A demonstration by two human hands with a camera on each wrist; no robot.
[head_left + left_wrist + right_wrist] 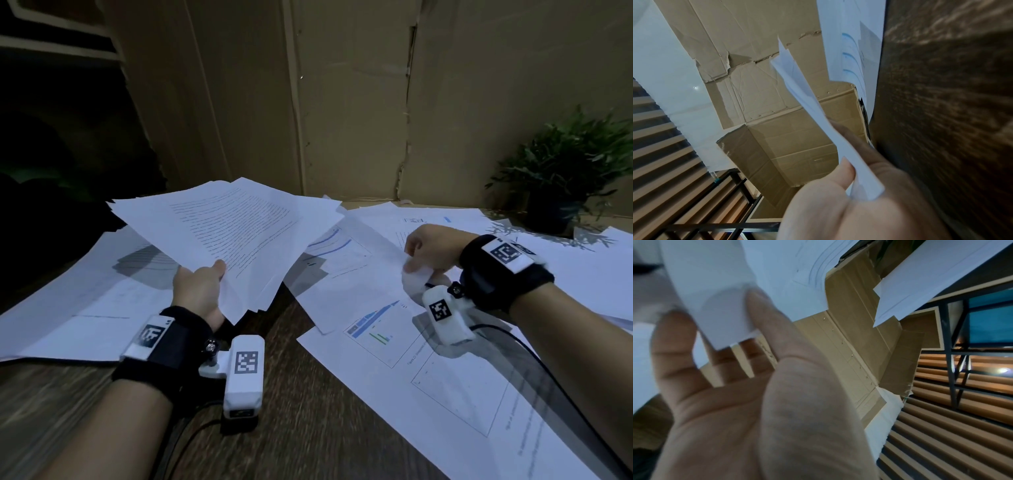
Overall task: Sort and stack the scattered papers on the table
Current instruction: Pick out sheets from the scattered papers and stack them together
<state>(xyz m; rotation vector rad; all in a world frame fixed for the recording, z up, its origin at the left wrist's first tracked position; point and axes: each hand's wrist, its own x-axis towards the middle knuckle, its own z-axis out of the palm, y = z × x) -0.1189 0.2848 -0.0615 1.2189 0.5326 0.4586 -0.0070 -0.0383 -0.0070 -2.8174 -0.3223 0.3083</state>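
My left hand (202, 287) holds a fanned stack of printed text sheets (233, 236) above the table, thumb on top near its lower corner. In the left wrist view the stack (818, 116) shows edge-on, pinched between thumb and fingers. My right hand (423, 255) pinches the corner of a chart sheet (346, 260) lying among the scattered papers on the right. The right wrist view shows that paper corner (723, 308) between thumb and fingers (764, 318). More sheets with charts (428, 373) lie flat in front of the right hand.
A dark wooden table (301, 394) shows between the paper piles. Loose sheets (85, 308) cover the left side. Cardboard boxes (342, 102) stand along the back edge. A potted plant (565, 171) sits at the back right. Cables run from both wrist cameras.
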